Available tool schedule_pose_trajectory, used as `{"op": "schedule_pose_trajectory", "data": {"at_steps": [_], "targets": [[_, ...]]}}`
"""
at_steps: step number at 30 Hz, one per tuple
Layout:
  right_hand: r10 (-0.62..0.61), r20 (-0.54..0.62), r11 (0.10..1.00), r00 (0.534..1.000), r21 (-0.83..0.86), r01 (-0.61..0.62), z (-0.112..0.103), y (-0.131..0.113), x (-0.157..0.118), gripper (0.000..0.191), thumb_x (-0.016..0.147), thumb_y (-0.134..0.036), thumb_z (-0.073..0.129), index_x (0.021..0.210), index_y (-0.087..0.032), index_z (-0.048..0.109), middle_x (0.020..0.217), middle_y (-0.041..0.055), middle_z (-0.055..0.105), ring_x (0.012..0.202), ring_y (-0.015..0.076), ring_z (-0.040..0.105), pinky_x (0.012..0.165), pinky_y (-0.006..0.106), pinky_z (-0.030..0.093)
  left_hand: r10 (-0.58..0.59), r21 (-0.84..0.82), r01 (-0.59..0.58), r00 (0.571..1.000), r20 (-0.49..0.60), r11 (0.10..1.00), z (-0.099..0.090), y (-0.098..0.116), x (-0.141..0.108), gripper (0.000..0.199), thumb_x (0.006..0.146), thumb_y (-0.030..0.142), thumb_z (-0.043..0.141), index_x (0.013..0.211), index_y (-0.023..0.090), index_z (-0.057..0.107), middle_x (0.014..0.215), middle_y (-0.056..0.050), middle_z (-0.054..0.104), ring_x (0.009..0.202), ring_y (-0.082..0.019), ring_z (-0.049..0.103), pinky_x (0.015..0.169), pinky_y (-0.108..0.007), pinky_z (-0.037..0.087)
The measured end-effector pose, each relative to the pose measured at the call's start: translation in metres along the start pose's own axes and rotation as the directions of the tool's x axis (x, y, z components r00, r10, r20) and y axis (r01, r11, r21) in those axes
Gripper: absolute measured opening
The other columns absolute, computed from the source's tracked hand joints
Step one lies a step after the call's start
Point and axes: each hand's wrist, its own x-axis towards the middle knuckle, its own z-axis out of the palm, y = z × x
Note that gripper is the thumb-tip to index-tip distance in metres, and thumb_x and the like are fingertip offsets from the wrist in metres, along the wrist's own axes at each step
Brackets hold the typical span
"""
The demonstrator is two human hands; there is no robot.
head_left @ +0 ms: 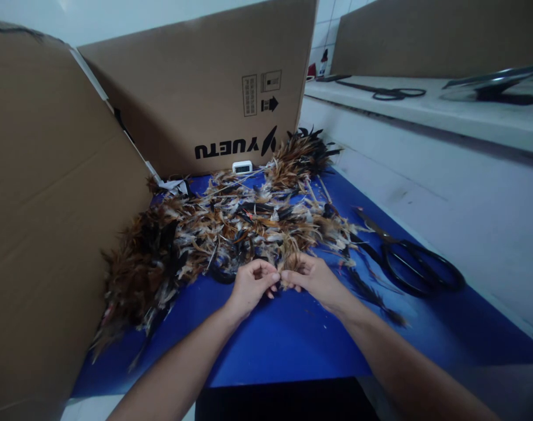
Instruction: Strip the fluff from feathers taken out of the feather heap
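Observation:
My left hand (251, 286) and my right hand (314, 279) meet over the front edge of a feather pile (248, 225), thumbs nearly touching. Between the fingers of my right hand is a tuft of light brown feathers (288, 250), its tips pointing away from me. The left thumb and forefinger are pinched together at the tuft's lower end; what exactly they grip is too small to make out. Brown, black and whitish loose feathers lie just beyond both hands.
Black-handled scissors (418, 266) lie at the right, near a dark feather strand (375, 298). Feather bundles stand at the left (137, 269) and back (301, 155). A small white digital timer (242, 168) sits before the cardboard wall (182, 88). Another pair of scissors (391, 93) rests on the ledge.

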Motion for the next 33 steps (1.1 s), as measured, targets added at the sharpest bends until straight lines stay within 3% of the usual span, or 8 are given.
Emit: {"op": "schedule_pose_trajectory", "data": {"at_steps": [8, 14, 19, 22, 24, 25, 30, 33], "targets": [[0.001, -0.122, 0.999, 0.993, 0.033, 0.003, -0.006, 0.009, 0.006, 0.018, 0.068, -0.031, 0.061, 0.076, -0.018, 0.052, 0.050, -0.0056, 0.049, 0.043, 0.0085, 0.043, 0.043, 0.022, 0.036, 0.023, -0.137, -0.029, 0.999, -0.048, 0.990, -0.004, 0.001, 0.002, 0.028, 0.065, 0.034, 0.073, 0.078, 0.012, 0.059, 0.053, 0.003, 0.056, 0.047, -0.007, 0.050, 0.044, -0.018, 0.044], [-0.228, -0.202, 0.877, 0.953, -0.467, 0.111, -0.006, 0.015, 0.004, 0.031, 0.069, -0.030, 0.060, 0.099, -0.020, 0.054, 0.076, 0.0013, 0.060, 0.066, 0.0168, 0.056, 0.060, 0.030, 0.045, 0.041, -0.170, -0.040, 0.999, -0.001, 0.985, -0.004, 0.000, 0.001, 0.025, 0.071, 0.032, 0.069, 0.081, 0.013, 0.056, 0.056, 0.003, 0.056, 0.044, -0.006, 0.048, 0.042, -0.017, 0.041], [-0.635, -0.252, 0.609, 0.730, -0.745, 0.272, -0.004, 0.010, -0.003, 0.044, 0.074, -0.024, 0.057, 0.117, -0.020, 0.049, 0.115, 0.0118, 0.049, 0.106, 0.0260, 0.050, 0.085, 0.039, 0.045, 0.057, -0.184, -0.053, 0.998, 0.015, 0.982, -0.004, -0.003, 0.002, 0.027, 0.071, 0.034, 0.069, 0.081, 0.014, 0.054, 0.058, 0.003, 0.056, 0.043, -0.005, 0.047, 0.041, -0.017, 0.041], [-0.777, -0.272, 0.521, 0.568, -0.785, 0.336, -0.004, 0.006, -0.006, 0.032, 0.076, -0.020, 0.057, 0.107, -0.020, 0.054, 0.101, 0.0102, 0.054, 0.095, 0.0237, 0.054, 0.081, 0.039, 0.046, 0.055, -0.175, -0.052, 0.998, 0.012, 0.983, -0.004, -0.003, 0.002, 0.028, 0.071, 0.035, 0.070, 0.080, 0.014, 0.054, 0.057, 0.004, 0.055, 0.042, -0.005, 0.046, 0.040, -0.017, 0.040], [-0.811, -0.247, 0.501, 0.531, -0.762, 0.411, -0.003, 0.006, -0.008, 0.017, 0.076, -0.018, 0.058, 0.094, -0.020, 0.058, 0.081, 0.0050, 0.058, 0.078, 0.0190, 0.056, 0.074, 0.035, 0.047, 0.056, -0.177, -0.053, 0.998, 0.015, 0.983, -0.004, -0.003, 0.002, 0.029, 0.070, 0.035, 0.070, 0.080, 0.014, 0.054, 0.057, 0.004, 0.054, 0.042, -0.005, 0.046, 0.039, -0.017, 0.040], [-0.798, -0.224, 0.520, 0.560, -0.726, 0.450, -0.001, 0.005, -0.009, 0.010, 0.077, -0.018, 0.057, 0.087, -0.020, 0.060, 0.073, 0.0023, 0.058, 0.070, 0.0164, 0.055, 0.069, 0.032, 0.047, 0.060, -0.179, -0.055, 0.998, 0.020, 0.982, -0.004, -0.003, 0.002, 0.028, 0.070, 0.035, 0.070, 0.080, 0.014, 0.054, 0.057, 0.004, 0.055, 0.043, -0.005, 0.046, 0.039, -0.017, 0.039], [-0.415, -0.050, 0.860, 0.908, -0.348, 0.373, 0.005, 0.006, -0.010, 0.011, 0.082, -0.030, 0.056, 0.083, -0.020, 0.061, 0.068, -0.0008, 0.061, 0.060, 0.0118, 0.055, 0.055, 0.023, 0.045, 0.074, -0.173, -0.061, 0.995, 0.073, 0.983, -0.004, -0.002, 0.000, 0.025, 0.072, 0.032, 0.069, 0.080, 0.014, 0.053, 0.054, 0.005, 0.052, 0.042, -0.005, 0.045, 0.040, -0.016, 0.039], [-0.319, 0.027, 0.932, 0.948, -0.175, 0.318, 0.006, 0.007, -0.007, 0.017, 0.081, -0.035, 0.057, 0.082, -0.019, 0.062, 0.069, -0.0004, 0.061, 0.063, 0.0124, 0.057, 0.056, 0.024, 0.046, 0.068, -0.154, -0.051, 0.991, 0.111, 0.987, -0.004, -0.002, -0.001, 0.025, 0.072, 0.032, 0.069, 0.078, 0.013, 0.054, 0.056, 0.004, 0.054, 0.043, -0.004, 0.045, 0.040, -0.016, 0.039]]}}
